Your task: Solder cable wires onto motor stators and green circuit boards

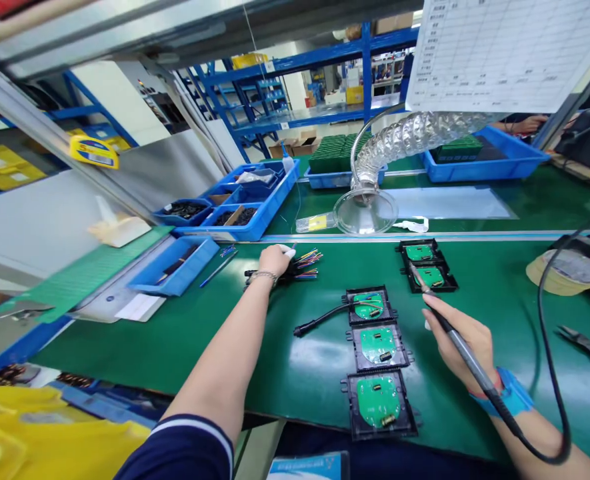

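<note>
Soldering iron (469,360)'s just right of the row of three black cases (381,368), pinched pen-style in the right hand (475,337), tip over a pair of cases (431,263) beyond that row. Left hand (273,260) is on a cable bunch (307,261), left of and past the row; can't tell if those fingers are closed. A lone cable (325,317) pokes left from the row's farthest case. Way beyond the row: a clear hood (365,215) on a silver duct (399,141).

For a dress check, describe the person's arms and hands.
The left arm wears a white-edged navy sleeve and a bracelet. The right arm wears a blue wristband and a reddish band. The left hand and right hand each show something white at a fingertip.
</note>
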Demonstrator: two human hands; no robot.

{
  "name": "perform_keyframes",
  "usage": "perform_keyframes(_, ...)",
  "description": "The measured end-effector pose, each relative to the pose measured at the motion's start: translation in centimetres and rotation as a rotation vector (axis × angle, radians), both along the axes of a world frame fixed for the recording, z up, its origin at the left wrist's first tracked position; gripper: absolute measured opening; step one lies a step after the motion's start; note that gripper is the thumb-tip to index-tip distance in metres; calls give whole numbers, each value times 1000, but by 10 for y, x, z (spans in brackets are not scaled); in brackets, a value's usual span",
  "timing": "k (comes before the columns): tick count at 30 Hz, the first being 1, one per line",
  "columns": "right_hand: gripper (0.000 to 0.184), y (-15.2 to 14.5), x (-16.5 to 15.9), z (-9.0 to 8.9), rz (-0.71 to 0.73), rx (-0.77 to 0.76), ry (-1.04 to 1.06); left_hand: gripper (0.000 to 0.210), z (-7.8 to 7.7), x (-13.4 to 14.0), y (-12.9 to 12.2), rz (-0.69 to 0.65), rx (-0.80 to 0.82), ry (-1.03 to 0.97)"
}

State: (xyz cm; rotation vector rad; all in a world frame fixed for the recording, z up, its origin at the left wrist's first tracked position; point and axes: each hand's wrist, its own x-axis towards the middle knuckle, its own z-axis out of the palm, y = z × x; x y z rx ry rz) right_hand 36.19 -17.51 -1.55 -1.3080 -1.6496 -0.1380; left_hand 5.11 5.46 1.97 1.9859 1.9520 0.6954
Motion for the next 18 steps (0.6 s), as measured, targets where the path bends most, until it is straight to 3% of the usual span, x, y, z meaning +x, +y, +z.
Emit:
perform_keyframes(4, 33, -3, -2, 1, 15, -17, 45, 31, 12, -17, -37, -49, 52, -200)
perform_keyframes(7, 24, -5, -6, 3, 48, -62, 115, 32, 18, -18, -84, -177, 107, -512)
perform_keyframes(8, 21, -5, -9, 4, 60, -93, 145, 30, 18, -12, -101, -205, 101, -534)
perform_keyframes(13, 23, -9, -27, 10, 185, -324, 277, 11, 3, 49, -173, -598, -197, -362)
perform_keyframes(18, 30, -13, -44, 18, 356, -430, 276, 11, -8, 82, -190, -695, -267, -382)
